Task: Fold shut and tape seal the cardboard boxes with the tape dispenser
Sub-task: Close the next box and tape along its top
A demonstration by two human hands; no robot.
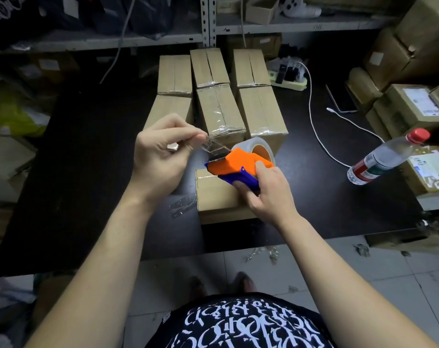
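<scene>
On the black tabletop [88,172] six brown boxes [221,109] stand in two rows, clear tape glinting on most. A nearer box [218,197] lies with its flaps shut. Over it the right hand [271,189] grips the orange-and-blue dispenser [238,164], and the left hand [160,156] pinches the clear tape end [214,144].

Matt brown cardboard boxes [221,109], glossy clear tape [214,145], smooth orange-and-blue plastic dispenser [234,167]

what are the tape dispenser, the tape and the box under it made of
The tape dispenser looks like moulded plastic, matte orange and blue. The tape: clear glossy film, it glints and shows through. The box: plain brown cardboard, dull surface, folded edges.
</scene>
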